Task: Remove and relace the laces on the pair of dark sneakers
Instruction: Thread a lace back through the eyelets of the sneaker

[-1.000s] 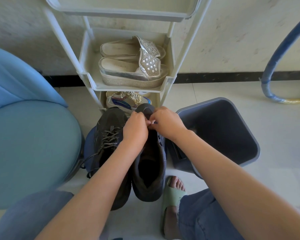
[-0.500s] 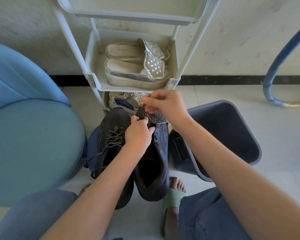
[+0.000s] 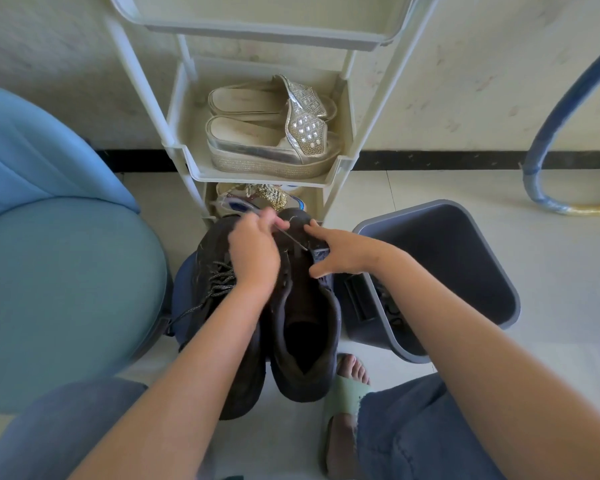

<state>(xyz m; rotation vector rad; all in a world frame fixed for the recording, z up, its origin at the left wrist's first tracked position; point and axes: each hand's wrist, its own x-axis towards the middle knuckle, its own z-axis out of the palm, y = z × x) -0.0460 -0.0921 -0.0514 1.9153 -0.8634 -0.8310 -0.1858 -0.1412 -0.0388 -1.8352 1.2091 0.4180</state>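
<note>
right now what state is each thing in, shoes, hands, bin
left sneaker, laced, ends loose
right sneaker, mostly unlaced, mouth open
lace, taut, one end pinched
left hand, pinches the lace
right hand, fingers spread, touches the right sneaker
bin, no lid
sandals, side by side on a rack shelf

Entry: I find no legible text, brand, number or sign in the head view. I checked the dark sneakers [image 3: 305,323] under both hands, the lace [image 3: 293,240] pinched by the left hand [image 3: 253,254], the grey bin [image 3: 447,265] just right of the right hand [image 3: 343,254], and the silver sandals [image 3: 267,147] beyond the hands. A blue-and-white patch on the shoe [image 3: 239,202] just past the left hand is too blurred for me to read.
</note>
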